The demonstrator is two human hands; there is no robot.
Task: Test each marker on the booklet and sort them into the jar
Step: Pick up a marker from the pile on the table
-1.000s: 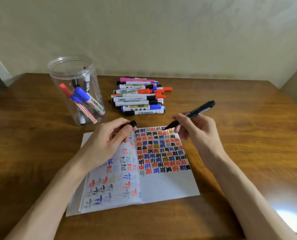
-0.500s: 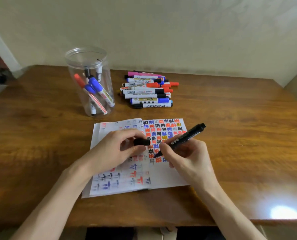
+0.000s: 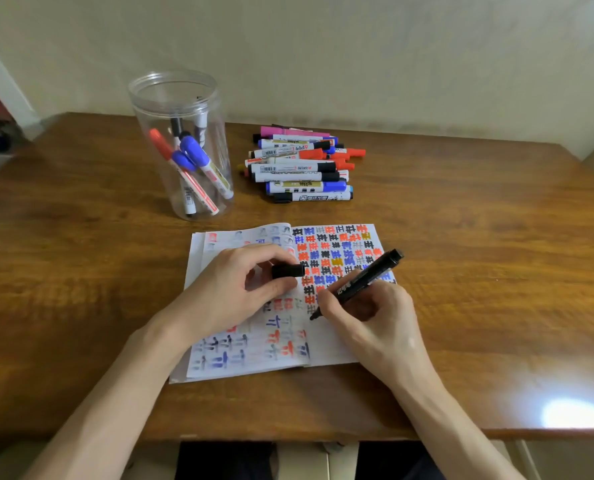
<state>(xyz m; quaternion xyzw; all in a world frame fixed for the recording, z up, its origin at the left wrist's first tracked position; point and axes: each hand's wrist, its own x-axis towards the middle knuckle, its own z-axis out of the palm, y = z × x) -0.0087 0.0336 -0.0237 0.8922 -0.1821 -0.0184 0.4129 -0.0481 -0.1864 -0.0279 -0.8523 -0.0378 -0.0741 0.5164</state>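
An open booklet (image 3: 326,351) lies on the wooden table (image 3: 479,265), its pages covered in red, blue and black marks. My right hand (image 3: 368,313) grips an uncapped black marker (image 3: 364,278) in a writing hold, its tip touching the right page near the middle fold. My left hand (image 3: 233,289) rests on the left page and pinches the marker's black cap (image 3: 287,270). Behind the booklet to the left stands a clear plastic jar (image 3: 181,147) holding several markers. A pile of markers (image 3: 302,168) lies to the jar's right.
The table's near edge runs just below my forearms. A wall stands right behind the table. A bright light reflection sits on the tabletop at the near right. Bare wood lies to the booklet's left and right.
My right hand came down from above the page's top corner and set the marker tip on the paper near the fold. My left hand with the cap settled on the left page.
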